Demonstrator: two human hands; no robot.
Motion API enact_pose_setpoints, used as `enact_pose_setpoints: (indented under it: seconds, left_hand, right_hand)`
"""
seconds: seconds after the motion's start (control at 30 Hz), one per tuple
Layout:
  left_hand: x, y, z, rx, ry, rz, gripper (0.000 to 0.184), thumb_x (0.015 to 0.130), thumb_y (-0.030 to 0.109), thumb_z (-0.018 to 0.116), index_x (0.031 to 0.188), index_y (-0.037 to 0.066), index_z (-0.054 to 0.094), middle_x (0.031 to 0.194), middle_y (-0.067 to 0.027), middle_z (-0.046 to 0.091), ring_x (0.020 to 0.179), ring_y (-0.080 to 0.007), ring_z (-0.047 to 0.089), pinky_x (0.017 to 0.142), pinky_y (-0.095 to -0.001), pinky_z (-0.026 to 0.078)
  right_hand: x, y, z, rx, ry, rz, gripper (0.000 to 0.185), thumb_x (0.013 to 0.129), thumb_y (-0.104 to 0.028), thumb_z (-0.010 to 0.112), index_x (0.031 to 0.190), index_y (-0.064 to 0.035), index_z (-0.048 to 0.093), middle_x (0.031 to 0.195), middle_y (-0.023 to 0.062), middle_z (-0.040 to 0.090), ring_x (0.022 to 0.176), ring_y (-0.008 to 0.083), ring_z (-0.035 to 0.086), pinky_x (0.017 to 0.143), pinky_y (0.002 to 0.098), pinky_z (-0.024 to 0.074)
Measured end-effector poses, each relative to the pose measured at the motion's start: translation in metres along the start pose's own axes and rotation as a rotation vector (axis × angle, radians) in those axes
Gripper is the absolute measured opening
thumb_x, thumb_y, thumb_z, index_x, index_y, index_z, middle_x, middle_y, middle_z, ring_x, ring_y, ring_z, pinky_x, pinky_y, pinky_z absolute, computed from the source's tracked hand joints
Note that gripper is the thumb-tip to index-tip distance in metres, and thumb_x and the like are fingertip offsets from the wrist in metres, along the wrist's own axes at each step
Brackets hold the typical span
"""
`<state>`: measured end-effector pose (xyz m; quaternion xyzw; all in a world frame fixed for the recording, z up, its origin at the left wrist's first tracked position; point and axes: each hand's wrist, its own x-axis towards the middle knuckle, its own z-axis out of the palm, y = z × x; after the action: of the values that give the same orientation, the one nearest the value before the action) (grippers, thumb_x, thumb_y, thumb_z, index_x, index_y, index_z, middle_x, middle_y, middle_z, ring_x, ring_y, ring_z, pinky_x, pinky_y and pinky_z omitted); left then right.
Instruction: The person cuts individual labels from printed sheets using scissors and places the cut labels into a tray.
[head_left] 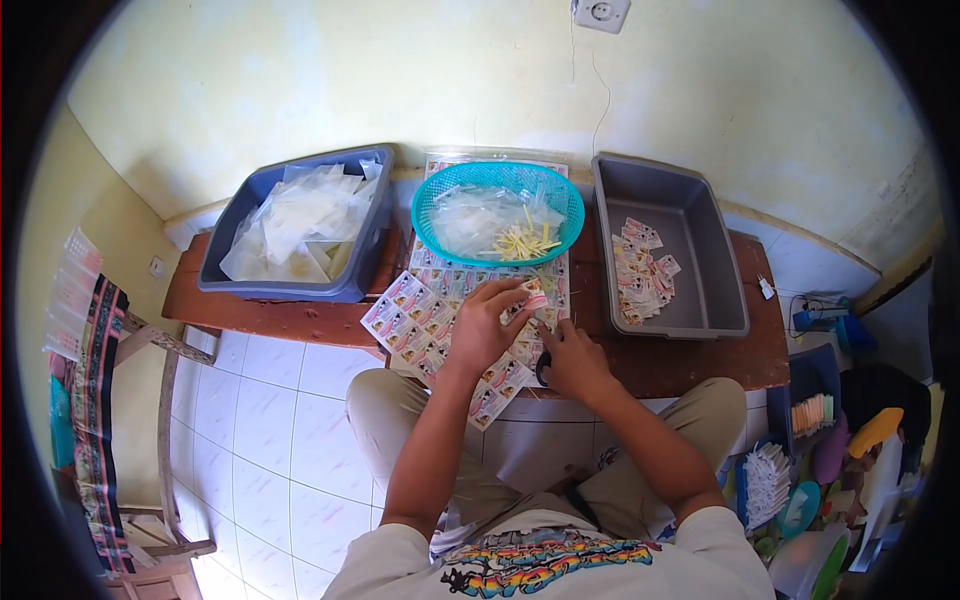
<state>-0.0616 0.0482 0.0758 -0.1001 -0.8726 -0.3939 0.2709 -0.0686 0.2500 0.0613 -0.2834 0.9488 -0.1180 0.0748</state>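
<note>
Bench: reddish-brown wood (768,350) is stretching across mid-frame, and printed sheets (410,312) are spreading over its middle and hanging past the front edge.
In the way: the teal basket (418,220) is sitting on the sheets at upper center, hiding part of them.
Side clutter: a patterned cloth (92,400) is hanging at far left; a white bundle (768,482) is sitting lower right among other stuff.
Basket load: clear plastic packets (470,215) are filling it, with yellow strips (525,241) piling up front.
Left tub: this gray one (290,291) is overflowing with translucent sheets (300,215).
Right tub: another gray one (705,290) is holding loose cut cards (640,275) along its left side.
Left hand (488,325): it's pinching a small printed piece (536,295) dead center.
Right hand (576,362): it's gripping black-handled scissors (543,368) right beside, blades mostly hidden.
</note>
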Motion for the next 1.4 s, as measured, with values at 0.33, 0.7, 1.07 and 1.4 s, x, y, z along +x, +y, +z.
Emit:
enact_pose_setpoints:
  seconds: [0.33, 0.7, 1.07, 1.4]
  left_hand:
    - [-0.001, -0.002, -0.001, -0.001, 0.029, -0.008, 0.030, 0.082, 0.012, 0.088, 0.110, 0.006, 0.079, 0.122, -0.0149, 0.076, 0.112, -0.0339, 0.073, 0.097, -0.0432, 0.058]
    - [-0.001, 0.003, 0.005, -0.006, 0.036, 0.037, 0.031, 0.081, 0.013, 0.090, 0.109, 0.006, 0.079, 0.121, -0.0142, 0.076, 0.109, -0.0334, 0.073, 0.093, -0.0435, 0.060]
    - [0.002, 0.008, 0.002, -0.079, 0.007, -0.001, 0.028, 0.083, 0.011, 0.087, 0.109, 0.005, 0.078, 0.120, -0.0147, 0.075, 0.105, -0.0345, 0.073, 0.088, -0.0423, 0.060]
    - [0.004, 0.013, 0.003, -0.288, -0.069, -0.256, 0.030, 0.087, 0.000, 0.082, 0.116, 0.006, 0.079, 0.120, -0.0113, 0.076, 0.096, -0.0198, 0.077, 0.085, -0.0310, 0.062]
  right_hand:
    - [0.024, 0.012, -0.048, 0.570, 0.202, -0.060, 0.044, 0.092, -0.017, 0.074, 0.133, -0.0015, 0.067, 0.102, 0.0203, 0.075, 0.088, 0.0338, 0.077, 0.082, 0.0433, 0.0615]
    - [0.054, 0.023, -0.043, 1.036, 0.151, 0.049, 0.034, 0.095, -0.014, 0.075, 0.124, 0.0043, 0.069, 0.092, 0.0142, 0.079, 0.076, 0.0145, 0.077, 0.068, 0.0293, 0.0611]
    - [0.060, 0.031, -0.036, 1.060, 0.206, 0.035, 0.022, 0.096, -0.008, 0.072, 0.116, -0.0001, 0.076, 0.089, 0.0107, 0.079, 0.076, 0.0123, 0.076, 0.067, 0.0271, 0.0607]
    - [0.063, 0.032, -0.043, 1.019, 0.183, 0.049, 0.028, 0.098, -0.017, 0.072, 0.121, -0.0031, 0.077, 0.090, 0.0072, 0.078, 0.073, 0.0106, 0.072, 0.068, 0.0276, 0.0607]
